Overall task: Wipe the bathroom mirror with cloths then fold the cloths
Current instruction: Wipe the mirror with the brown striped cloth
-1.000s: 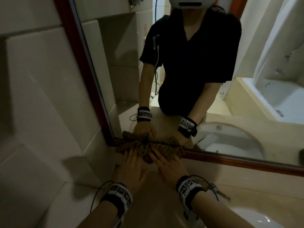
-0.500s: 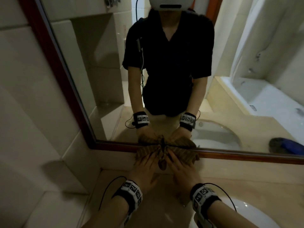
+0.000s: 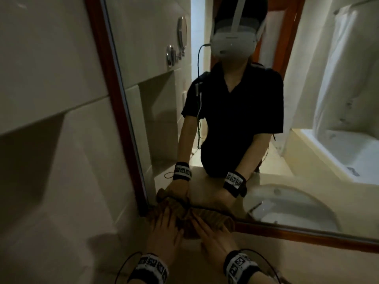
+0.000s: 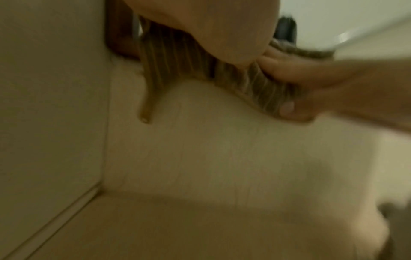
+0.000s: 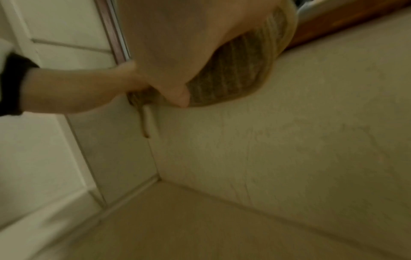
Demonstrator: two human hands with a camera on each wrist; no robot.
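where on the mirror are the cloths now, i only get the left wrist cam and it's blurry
Observer: At its lower left corner; the brown cloths bunch over the bottom rail.
Operator: both hands flat on them
Observer: Yes, the left hand and right hand press side by side, fingers straight.
Operator: whats past the right hand
Observer: The right wrist view shows the ribbed cloth ending just past the palm; beyond it the rail is uncovered.

The room is dim and yellowish, brightest in the mirror around the reflected bathtub, with heavy shadow on the tiled wall, bowed edges, and both wrist views badly blurred.
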